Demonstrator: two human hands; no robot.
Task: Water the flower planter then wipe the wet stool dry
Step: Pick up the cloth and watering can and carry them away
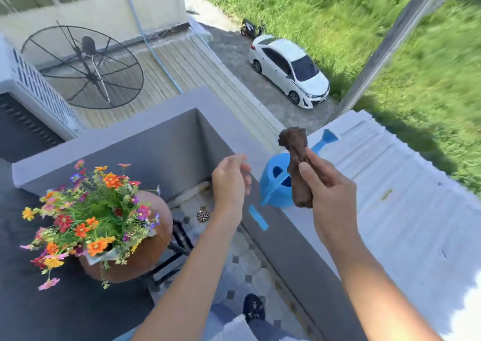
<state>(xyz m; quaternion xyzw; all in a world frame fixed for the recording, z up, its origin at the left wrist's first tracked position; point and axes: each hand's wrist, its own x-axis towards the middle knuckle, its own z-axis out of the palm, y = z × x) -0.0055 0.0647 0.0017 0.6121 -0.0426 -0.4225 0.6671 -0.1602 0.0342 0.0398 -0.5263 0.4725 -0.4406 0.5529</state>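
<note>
The flower planter (104, 223) sits on a round brown stool (153, 244) by the balcony's corner. The right hand (328, 192) grips a wrung brown cloth (296, 163); the left hand (230, 184) hangs open. A blue watering can (276, 184) stands on the wall's ledge (307, 221).

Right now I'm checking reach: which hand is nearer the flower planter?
Left. The left hand hangs open just right of the flower planter; the right hand grips the brown cloth farther right.

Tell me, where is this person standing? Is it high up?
Probably a small upstairs balcony of a house. A grey parapet wall runs around a tiled floor, and far below sit a white car and a satellite dish on a lower roof.
</note>
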